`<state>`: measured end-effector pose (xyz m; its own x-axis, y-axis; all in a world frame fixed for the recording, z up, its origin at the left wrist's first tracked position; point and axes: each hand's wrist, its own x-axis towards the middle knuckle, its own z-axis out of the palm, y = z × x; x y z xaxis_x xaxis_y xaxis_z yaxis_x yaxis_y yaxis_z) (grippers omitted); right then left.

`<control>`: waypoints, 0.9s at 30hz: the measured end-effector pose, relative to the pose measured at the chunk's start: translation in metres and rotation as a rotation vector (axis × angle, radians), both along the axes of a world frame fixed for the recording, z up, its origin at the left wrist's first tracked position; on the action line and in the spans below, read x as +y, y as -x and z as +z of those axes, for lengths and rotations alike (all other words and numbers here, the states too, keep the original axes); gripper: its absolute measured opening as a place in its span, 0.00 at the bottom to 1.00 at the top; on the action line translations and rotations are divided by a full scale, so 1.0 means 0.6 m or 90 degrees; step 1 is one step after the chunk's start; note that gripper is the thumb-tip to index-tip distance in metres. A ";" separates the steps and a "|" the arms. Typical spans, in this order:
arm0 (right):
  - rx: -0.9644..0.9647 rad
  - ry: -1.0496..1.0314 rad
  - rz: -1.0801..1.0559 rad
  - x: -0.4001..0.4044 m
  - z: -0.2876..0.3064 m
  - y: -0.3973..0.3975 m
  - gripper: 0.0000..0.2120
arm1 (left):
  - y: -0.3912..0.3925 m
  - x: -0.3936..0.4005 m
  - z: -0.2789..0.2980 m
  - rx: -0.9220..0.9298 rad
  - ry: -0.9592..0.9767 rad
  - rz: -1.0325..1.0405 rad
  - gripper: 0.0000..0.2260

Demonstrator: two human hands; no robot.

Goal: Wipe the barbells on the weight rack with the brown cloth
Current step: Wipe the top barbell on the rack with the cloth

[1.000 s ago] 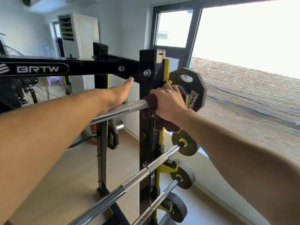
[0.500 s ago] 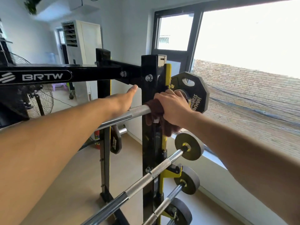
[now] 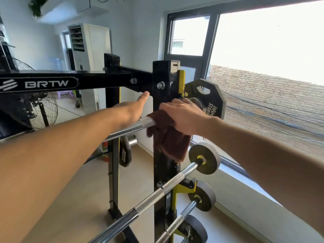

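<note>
The top barbell [image 3: 140, 124] is a chrome bar that lies across the black and yellow weight rack [image 3: 161, 79]. My right hand [image 3: 182, 116] presses the brown cloth [image 3: 168, 141] around this bar by the rack's upright, and the cloth's loose end hangs below. A black plate [image 3: 208, 100] caps the bar just past my right hand. My left hand [image 3: 133, 109] rests on the same bar to the left of the cloth, thumb stretched up toward the crossbeam; its fingers are hidden behind the bar. Two lower barbells [image 3: 168, 185] with small round plates [image 3: 205, 158] sit on the rack beneath.
A black crossbeam marked BRTW [image 3: 45, 84] runs left from the rack. A floor fan [image 3: 43, 109] stands at the left, and a tall white air conditioner [image 3: 91, 58] stands behind. A large window [image 3: 263, 50] and its low sill run along the right. The floor is beige.
The view has risen and shifted slightly. My right hand with the cloth has slid a little to the left along the top bar, and more cloth hangs below. My left hand stays on the bar.
</note>
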<state>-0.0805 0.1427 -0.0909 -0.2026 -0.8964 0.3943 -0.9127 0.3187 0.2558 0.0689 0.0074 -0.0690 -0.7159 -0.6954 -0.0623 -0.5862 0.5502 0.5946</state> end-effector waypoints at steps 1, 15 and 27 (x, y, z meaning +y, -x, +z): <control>0.003 -0.003 -0.034 0.008 0.002 0.017 0.21 | -0.003 0.003 -0.001 -0.002 0.030 -0.001 0.47; -0.006 0.148 0.055 -0.037 -0.061 -0.129 0.27 | -0.002 -0.022 -0.010 0.232 0.092 0.078 0.34; -0.218 0.410 0.121 0.032 -0.221 -0.141 0.29 | -0.063 0.076 -0.162 0.615 0.434 -0.353 0.12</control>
